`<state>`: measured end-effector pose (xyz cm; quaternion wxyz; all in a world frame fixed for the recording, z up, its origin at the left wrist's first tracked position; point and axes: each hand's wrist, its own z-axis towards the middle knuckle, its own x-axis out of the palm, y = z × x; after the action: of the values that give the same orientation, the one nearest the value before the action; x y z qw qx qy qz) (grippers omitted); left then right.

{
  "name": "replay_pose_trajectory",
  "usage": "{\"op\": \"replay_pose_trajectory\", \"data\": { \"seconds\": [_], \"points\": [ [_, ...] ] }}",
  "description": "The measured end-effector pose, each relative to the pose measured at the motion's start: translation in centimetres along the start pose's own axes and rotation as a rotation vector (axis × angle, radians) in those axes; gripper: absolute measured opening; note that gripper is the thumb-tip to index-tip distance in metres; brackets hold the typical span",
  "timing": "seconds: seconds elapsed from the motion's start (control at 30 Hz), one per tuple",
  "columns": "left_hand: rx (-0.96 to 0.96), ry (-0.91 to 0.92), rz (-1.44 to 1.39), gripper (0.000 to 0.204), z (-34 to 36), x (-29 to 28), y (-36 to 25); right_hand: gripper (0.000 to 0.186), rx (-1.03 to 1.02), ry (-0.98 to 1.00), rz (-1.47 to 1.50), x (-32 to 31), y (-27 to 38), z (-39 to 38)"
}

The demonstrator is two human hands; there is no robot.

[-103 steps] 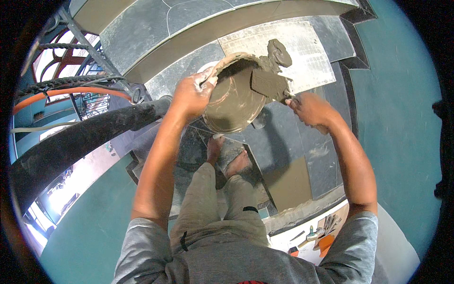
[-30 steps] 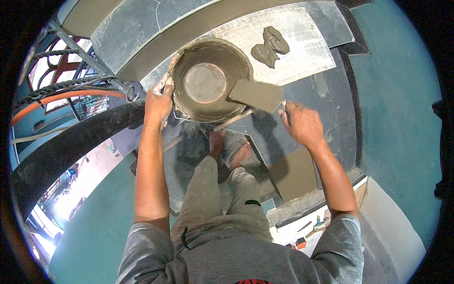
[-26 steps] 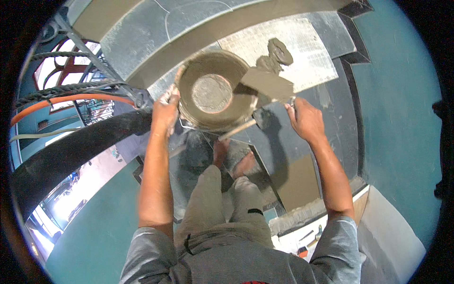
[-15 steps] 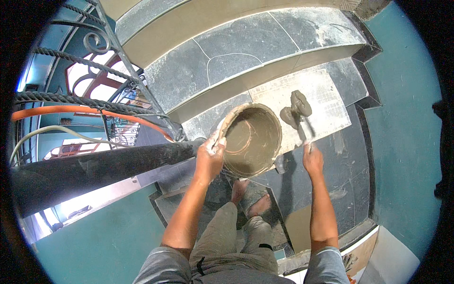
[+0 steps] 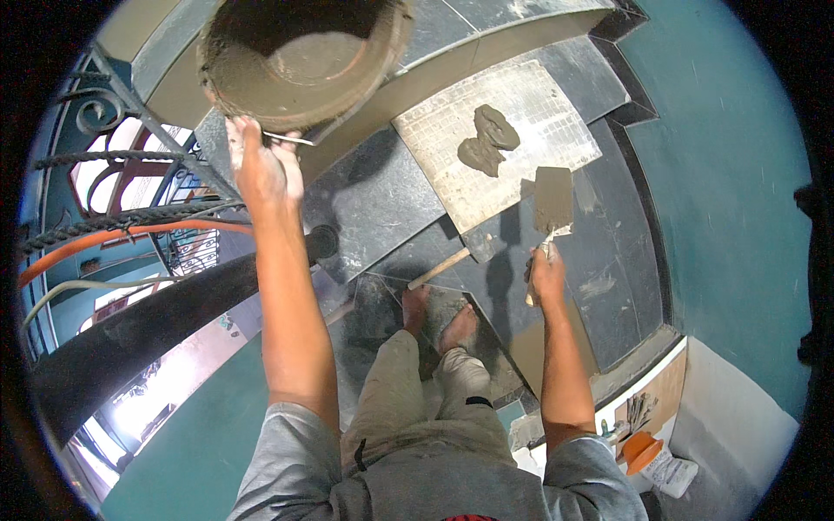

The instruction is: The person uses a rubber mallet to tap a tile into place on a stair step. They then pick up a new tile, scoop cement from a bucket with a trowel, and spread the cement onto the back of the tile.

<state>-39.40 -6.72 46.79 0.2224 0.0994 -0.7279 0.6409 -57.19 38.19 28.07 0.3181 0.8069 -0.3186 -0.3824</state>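
Gripping the near edge of the mortar-smeared bucket (image 5: 261,91) with the fingers of my left hand (image 5: 268,174), I have the fingers of my right hand (image 5: 547,276) wrapped around the trowel (image 5: 553,198), its blade near the edge of a pale gridded tile (image 5: 434,130) bearing lumps of mortar (image 5: 498,130). Under that tile lie dark grey steps (image 5: 373,208), with a mallet (image 5: 454,260) near my bare feet (image 5: 458,328), a black handrail (image 5: 174,313) to my left and a teal wall (image 5: 721,191) to my right. Printing on a white package (image 5: 673,476) is too small to read.
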Motion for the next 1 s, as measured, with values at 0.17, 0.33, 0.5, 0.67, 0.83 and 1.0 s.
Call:
{"op": "replay_pose_trajectory", "data": {
  "seconds": [0.17, 0.33, 0.5, 0.67, 0.83, 1.0],
  "points": [
    [0.043, -0.004, -0.153, 0.065, 4.7, -1.6, 4.3, 0.043, -0.037, -0.063, -0.455, -1.0, 0.9, -0.7],
    [0.073, -0.023, -0.17, 0.061, 7.0, -2.4, 5.0, 0.051, -0.046, -0.035, -0.716, 0.5, 4.4, -1.5],
    [0.08, 0.006, -0.144, 0.06, 8.8, -0.2, 4.6, 0.052, -0.063, -0.008, -0.732, 4.3, 7.7, 0.0],
    [-0.081, -0.227, -0.446, 0.059, 3.3, 2.2, 5.3, 0.044, -0.025, -0.016, -0.734, 7.4, 9.9, 1.5],
    [-0.044, 0.179, 0.419, 0.058, -4.0, 5.6, 10.4, 0.041, -0.092, -0.02, -0.76, 7.9, 10.4, 4.3],
    [0.819, 0.679, 1.16, 0.049, 4.3, 10.3, 15.4, 0.042, -0.051, -0.012, -0.8, 6.4, 9.5, 8.7]
  ]
}}
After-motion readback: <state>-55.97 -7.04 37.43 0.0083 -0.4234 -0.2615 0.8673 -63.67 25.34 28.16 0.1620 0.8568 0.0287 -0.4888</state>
